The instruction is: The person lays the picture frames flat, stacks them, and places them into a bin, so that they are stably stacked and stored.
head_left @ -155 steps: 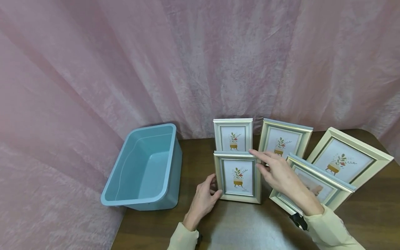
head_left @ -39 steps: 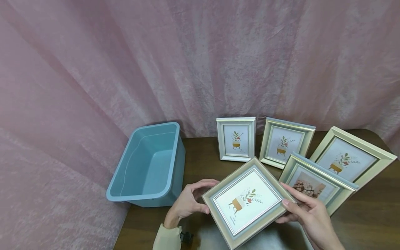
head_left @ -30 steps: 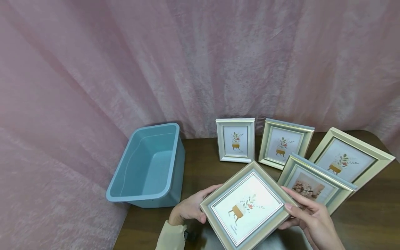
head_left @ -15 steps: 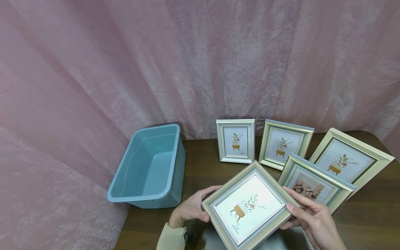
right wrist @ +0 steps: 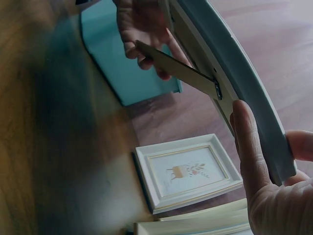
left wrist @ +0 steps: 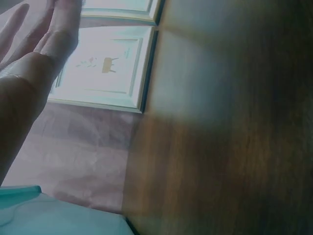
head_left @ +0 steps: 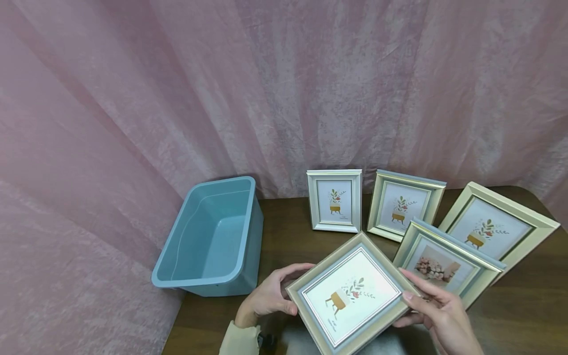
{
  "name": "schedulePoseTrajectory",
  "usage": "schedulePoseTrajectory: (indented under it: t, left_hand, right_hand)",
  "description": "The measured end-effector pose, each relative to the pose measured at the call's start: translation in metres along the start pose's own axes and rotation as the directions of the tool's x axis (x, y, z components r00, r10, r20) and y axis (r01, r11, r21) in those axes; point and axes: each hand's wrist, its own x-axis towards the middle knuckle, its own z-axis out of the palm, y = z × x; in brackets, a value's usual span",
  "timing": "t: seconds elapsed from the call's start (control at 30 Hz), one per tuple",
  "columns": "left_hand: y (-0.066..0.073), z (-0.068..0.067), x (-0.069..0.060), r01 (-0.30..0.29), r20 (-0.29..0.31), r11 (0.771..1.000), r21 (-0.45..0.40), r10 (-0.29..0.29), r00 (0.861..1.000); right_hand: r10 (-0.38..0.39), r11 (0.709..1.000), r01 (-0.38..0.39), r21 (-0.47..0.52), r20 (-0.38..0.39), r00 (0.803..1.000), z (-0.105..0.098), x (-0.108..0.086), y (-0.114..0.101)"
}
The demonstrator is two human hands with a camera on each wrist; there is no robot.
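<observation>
"Pink curtain [head_left: 319, 84] behind a brown wooden table [head_left: 284, 241]. What are the hands doing?"

"The right hand [head_left: 443, 315] pinches one corner of a photo frame [head_left: 350, 296], thumb on the front, other fingers behind. The left hand [head_left: 266, 296] curves round the opposite corner; I can't tell whether it grips."

"What might go wrong?"

"With only one sure pinch, it could swing or slip if that thumb eased. The leg [right wrist: 183, 73] folded out at its back, by the left fingers, might snag in a turn. And a careless right hand could topple the bouquet frame [head_left: 439, 264] just beyond it."

"Where exactly is the held one?"

"Between both hands, over the table's near side, tilted, picture up. Whether it touches wood, I can't see."

"And farther out?"

"A white frame [head_left: 335, 202] and a blue-topped frame [head_left: 401, 204] stand near the far edge, a big cream frame [head_left: 490, 227] towards the far right corner, the blue bin [head_left: 253, 251] by the left edge."
</observation>
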Motion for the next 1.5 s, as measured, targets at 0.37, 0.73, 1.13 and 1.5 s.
schedulePoseTrajectory:
  t: [0.37,0.73,1.13,1.5]
  left_hand:
    - [0.000,-0.002,-0.008,0.023,-0.097,0.999,-0.032,-0.026,0.995]
    - [-0.007,-0.003,-0.012,0.080,-0.207,0.996,0.028,-0.073,0.976]
    - [-0.016,-0.011,-0.022,0.173,-0.252,0.985,0.026,-0.161,0.954]
    - [-0.027,-0.019,-0.019,0.214,-0.332,0.976,0.029,-0.193,0.923]
  right_hand:
    - [0.067,0.998,-0.067,-0.009,-0.049,0.997,0.000,-0.003,0.016]
    - [0.068,0.995,-0.071,0.076,0.051,0.996,-0.004,-0.006,0.032]
    - [0.323,0.946,-0.325,-0.006,-0.097,0.941,0.002,-0.012,0.054]
    - [0.384,0.876,-0.396,-0.276,-0.100,0.918,0.003,-0.008,0.059]
